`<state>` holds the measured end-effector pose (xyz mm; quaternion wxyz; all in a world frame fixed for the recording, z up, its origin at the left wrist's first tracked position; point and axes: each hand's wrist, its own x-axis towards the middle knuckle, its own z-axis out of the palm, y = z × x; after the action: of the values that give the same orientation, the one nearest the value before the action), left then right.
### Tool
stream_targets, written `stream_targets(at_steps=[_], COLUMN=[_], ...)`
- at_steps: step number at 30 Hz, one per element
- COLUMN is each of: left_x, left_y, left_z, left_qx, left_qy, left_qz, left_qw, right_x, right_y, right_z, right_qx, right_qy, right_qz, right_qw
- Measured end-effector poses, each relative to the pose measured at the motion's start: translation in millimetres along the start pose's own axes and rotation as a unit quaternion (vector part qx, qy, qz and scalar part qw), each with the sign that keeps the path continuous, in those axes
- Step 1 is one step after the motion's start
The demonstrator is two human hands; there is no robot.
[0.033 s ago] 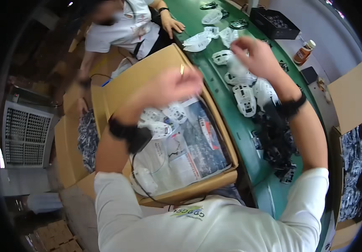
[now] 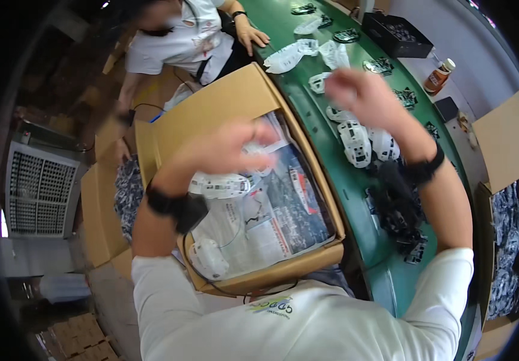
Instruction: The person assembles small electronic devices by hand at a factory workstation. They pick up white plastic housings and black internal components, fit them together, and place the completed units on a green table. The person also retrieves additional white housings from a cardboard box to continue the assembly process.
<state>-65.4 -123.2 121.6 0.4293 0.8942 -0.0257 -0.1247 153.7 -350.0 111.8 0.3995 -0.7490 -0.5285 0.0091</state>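
Observation:
My left hand (image 2: 229,147), blurred, hovers over an open cardboard box (image 2: 283,274) with its thumb and fingers apart. Under it, a white plastic shell (image 2: 220,185), shaped like a computer mouse, lies on printed paper (image 2: 283,225); more white pieces are partly hidden by the fingers. Another rounded white shell (image 2: 208,259) is in the box's near left corner. Above the green bench (image 2: 325,171), my right hand (image 2: 362,99) is curled and smeared, with a pale bit at its fingers that I cannot make out. Two white shells with slots (image 2: 354,143) lie below that hand.
Black parts (image 2: 395,201) are heaped beside my right forearm. Clear bags (image 2: 292,55), green circuit boards (image 2: 378,66), a black tray (image 2: 396,35) and a bottle (image 2: 439,77) stand farther along. A co-worker's hand (image 2: 250,35) rests on the bench edge. A carton of parts (image 2: 509,240) is at right.
My left hand has shifted slightly left and down, its fingers spreading. My right hand has moved a little right and down, and a blurred white piece below it no longer shows there.

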Motion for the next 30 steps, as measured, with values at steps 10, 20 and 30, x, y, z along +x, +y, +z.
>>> stream_targets(at_steps=[10, 20, 30], left_x=[-76, -65, -40], left_y=[-108, -105, -81], left_z=[34, 55, 62], left_qx=[0.49, 0.433, 0.419], left_qy=[0.042, 0.111, 0.062], left_qz=[-0.058, -0.033, 0.026], left_qw=[0.869, 0.894, 0.906], right_x=[-19, -39, 1], right_y=[-64, -57, 86], right_z=[209, 111, -5], right_qx=[-0.205, -0.12, -0.248], right_qy=[-0.231, -0.081, 0.15], right_qz=[-0.016, -0.005, 0.144], right_qw=[0.951, 0.989, 0.946])
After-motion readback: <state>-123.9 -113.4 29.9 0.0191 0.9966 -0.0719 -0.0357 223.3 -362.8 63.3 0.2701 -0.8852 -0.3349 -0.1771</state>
